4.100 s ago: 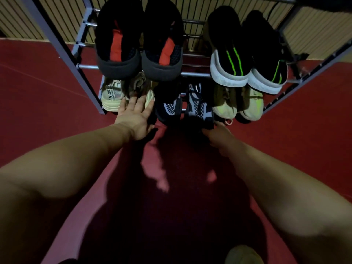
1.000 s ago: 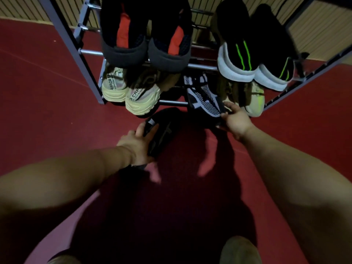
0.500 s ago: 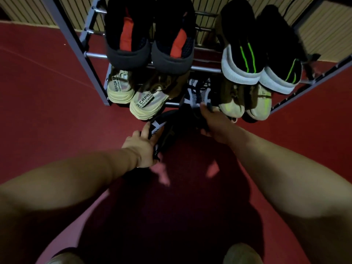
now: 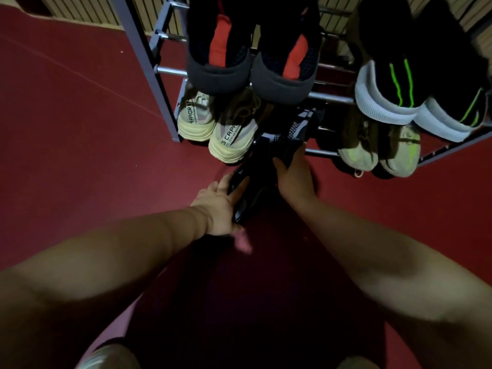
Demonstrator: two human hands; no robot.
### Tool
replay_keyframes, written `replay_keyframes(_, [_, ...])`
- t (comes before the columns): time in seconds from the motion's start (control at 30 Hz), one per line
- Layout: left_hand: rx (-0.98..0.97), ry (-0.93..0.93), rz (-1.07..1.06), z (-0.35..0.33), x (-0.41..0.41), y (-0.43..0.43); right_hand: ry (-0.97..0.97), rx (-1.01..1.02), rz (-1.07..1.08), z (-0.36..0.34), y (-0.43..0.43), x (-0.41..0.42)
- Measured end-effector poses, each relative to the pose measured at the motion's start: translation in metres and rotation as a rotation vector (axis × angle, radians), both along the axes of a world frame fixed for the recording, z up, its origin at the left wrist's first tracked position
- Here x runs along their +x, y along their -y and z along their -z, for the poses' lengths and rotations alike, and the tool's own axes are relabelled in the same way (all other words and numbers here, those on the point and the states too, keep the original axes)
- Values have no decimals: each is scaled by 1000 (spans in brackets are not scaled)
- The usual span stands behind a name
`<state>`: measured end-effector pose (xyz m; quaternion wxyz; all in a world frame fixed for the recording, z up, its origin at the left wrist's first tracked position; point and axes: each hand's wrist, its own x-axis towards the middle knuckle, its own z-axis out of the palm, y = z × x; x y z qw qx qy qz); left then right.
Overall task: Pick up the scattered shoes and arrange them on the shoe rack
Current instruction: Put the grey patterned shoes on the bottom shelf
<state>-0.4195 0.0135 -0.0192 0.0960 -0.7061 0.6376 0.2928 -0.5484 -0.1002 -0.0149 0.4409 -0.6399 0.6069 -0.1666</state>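
At the front edge of the shoe rack, both hands grip a black shoe, left hand at its near end, right hand nearer the rack, its long axis pointing into the gap beside the cream pair.

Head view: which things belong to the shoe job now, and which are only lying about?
Job:
black shoe, held by left hand
right hand, at its front; grip unclear
rack
shoes already on it, e.g. cream pair

Only about:
red floor
slatted wall
person's feet
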Motion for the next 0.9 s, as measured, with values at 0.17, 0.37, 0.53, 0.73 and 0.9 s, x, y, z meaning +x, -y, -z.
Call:
replay_keyframes(0.17, [-7,-9,3,2,2,0,-3,-82,15,0,-4,3])
replay_keyframes(0.37, [-11,-9,10,4,3,-1,100,-151,109,5,-23,-8])
replay_keyframes(0.53, [-59,-26,0,6,5,-2,72,-168,0,10,-24,-27])
replay_keyframes(0.73, [-41,-26,1,3,5,-3,-4,-186,-124,3,-9,-13])
replay_keyframes(0.9, [-30,-37,-3,6,6,-5,-13,-220,-154,-3,24,1])
